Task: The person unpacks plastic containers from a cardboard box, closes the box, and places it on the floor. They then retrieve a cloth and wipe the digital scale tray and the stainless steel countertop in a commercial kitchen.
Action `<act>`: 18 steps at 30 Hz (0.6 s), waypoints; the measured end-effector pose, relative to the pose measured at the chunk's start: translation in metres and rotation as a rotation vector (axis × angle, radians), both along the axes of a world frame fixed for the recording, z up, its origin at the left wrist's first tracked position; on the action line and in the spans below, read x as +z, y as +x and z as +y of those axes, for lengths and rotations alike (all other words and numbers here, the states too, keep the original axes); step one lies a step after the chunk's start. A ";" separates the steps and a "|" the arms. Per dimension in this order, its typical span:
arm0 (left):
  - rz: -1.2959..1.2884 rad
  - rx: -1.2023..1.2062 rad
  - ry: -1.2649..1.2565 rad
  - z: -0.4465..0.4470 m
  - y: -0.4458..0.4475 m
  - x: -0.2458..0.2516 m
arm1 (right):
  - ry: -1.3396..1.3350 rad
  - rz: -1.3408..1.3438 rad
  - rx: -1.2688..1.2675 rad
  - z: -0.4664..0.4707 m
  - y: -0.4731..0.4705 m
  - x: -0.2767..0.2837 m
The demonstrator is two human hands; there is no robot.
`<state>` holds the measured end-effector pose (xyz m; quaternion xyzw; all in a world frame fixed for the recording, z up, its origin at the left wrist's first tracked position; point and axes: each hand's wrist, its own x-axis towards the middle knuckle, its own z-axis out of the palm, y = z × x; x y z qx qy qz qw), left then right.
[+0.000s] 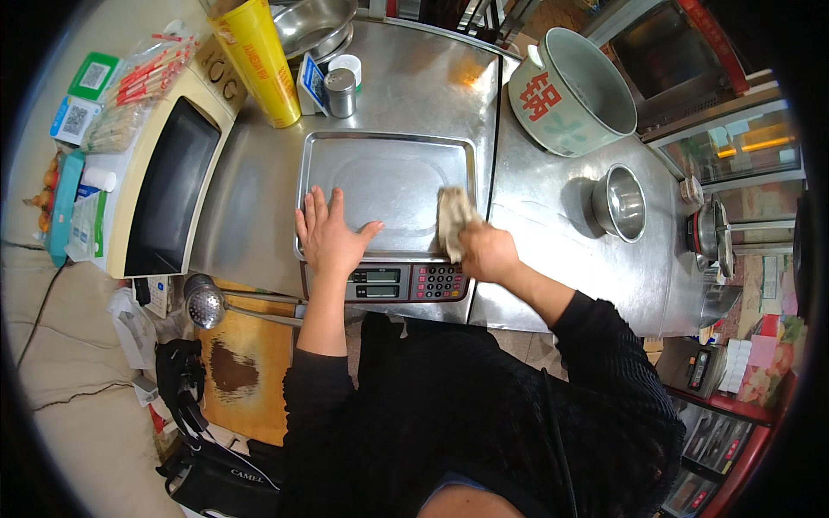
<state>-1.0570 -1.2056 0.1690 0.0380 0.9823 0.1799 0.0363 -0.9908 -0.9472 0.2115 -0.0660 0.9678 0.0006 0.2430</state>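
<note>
A digital weighing scale stands before me on the steel table, with a rectangular metal tray (395, 171) on top and a keypad and display panel (382, 283) along its near side. My left hand (330, 236) lies on the tray's left part, fingers spread, holding nothing. In my right hand (489, 251) is a crumpled, stained cloth (453, 217). It rests against the tray's right rim near the front corner. The fingers of that hand are partly blurred and curl around the cloth's near end.
Left stands a microwave oven (171, 188) with bagged chopsticks (139, 84) on it. Behind the scale are a tall yellow roll (259, 65) and a metal shaker (340, 94). To the right are a large pot (563, 97) and a steel bowl (620, 202). A perforated ladle (206, 304) lies lower left.
</note>
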 end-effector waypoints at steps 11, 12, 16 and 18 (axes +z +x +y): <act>0.148 0.057 0.034 -0.024 0.005 -0.014 | -0.188 0.202 -0.267 -0.044 -0.125 -0.043; 0.250 0.162 0.053 -0.031 0.009 -0.020 | -0.286 0.332 -0.119 -0.069 -0.114 -0.046; 0.153 0.461 0.508 -0.053 0.010 -0.048 | -0.576 0.429 0.235 -0.102 -0.059 -0.041; 0.126 0.451 0.553 -0.058 0.006 -0.059 | -0.509 0.276 0.376 -0.072 -0.047 -0.032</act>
